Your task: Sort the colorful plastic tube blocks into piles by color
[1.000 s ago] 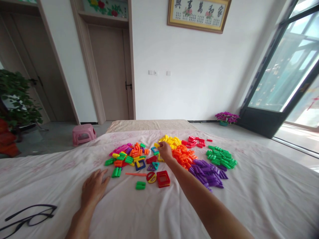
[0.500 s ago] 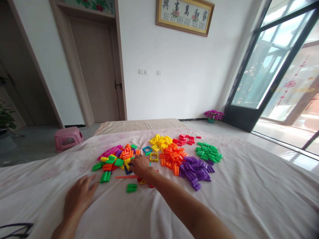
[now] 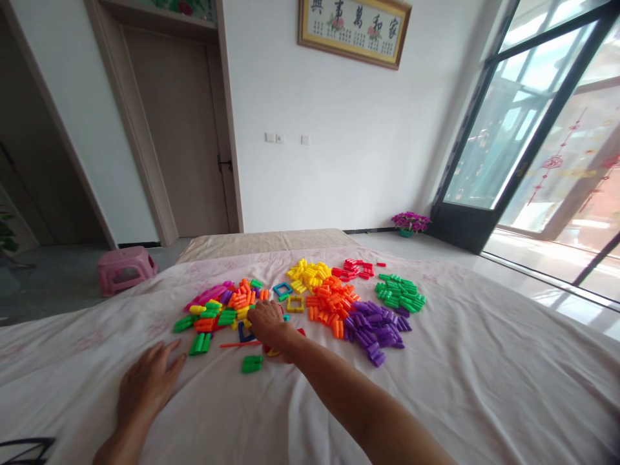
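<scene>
My right hand (image 3: 267, 321) reaches to the right edge of a mixed pile of plastic tube-shaped building pieces (image 3: 227, 318), green, orange, yellow, purple and pink. Its fingers curl downward close together, and whatever lies under the fingertips is hidden. Just left of it is a dark blue square frame (image 3: 243, 337). Nearer to me lie a thin orange stick (image 3: 235, 345) and a loose green piece (image 3: 252, 363). My left hand (image 3: 151, 374) rests on the cloth with fingers apart, holding nothing, left of another green piece (image 3: 200, 344).
Sorted heaps spread to the right: yellow pieces (image 3: 309, 276), red pieces (image 3: 357, 268), orange pieces (image 3: 333, 302), purple pieces (image 3: 378, 329) and green pieces (image 3: 400, 294). A yellow square frame (image 3: 295, 310) lies between. A pale cloth (image 3: 475, 387) covers the surface; a pink stool (image 3: 126, 258) stands beyond its left edge.
The whole view has shifted slightly. My right hand stays by the mixed pile, its fingers now more curled and bunched. My left hand still rests on the cloth.
</scene>
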Demonstrator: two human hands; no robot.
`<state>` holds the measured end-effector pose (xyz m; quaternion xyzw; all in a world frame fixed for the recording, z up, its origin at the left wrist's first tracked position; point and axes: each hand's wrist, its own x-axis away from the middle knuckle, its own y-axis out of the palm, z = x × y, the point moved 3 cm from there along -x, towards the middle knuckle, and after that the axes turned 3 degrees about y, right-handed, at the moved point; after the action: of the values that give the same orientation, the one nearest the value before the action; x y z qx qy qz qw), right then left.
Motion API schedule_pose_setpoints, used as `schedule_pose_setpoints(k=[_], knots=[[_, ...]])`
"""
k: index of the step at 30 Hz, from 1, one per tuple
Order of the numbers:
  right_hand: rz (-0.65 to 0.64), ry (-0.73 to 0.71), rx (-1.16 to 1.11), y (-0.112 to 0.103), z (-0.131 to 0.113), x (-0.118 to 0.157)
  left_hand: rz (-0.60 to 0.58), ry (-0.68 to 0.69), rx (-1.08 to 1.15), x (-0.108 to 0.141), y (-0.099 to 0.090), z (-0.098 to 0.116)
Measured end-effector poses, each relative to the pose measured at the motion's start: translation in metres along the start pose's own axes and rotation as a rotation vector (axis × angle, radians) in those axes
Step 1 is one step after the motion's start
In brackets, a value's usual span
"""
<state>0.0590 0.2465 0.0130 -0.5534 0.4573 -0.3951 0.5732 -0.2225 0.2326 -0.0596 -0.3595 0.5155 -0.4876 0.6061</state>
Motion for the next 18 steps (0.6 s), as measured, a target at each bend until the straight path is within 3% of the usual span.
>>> schedule_pose_setpoints(k=[9, 18], knots=[[0.02, -0.009, -0.061, -0.012, 0.008, 0.004, 0.025, -0.009, 0.003, 0.004, -0.01, 0.01], [0.064, 0.031, -0.139, -0.014, -0.004, 0.005, 0.046, -0.022, 0.007, 0.005, -0.009, 0.01]])
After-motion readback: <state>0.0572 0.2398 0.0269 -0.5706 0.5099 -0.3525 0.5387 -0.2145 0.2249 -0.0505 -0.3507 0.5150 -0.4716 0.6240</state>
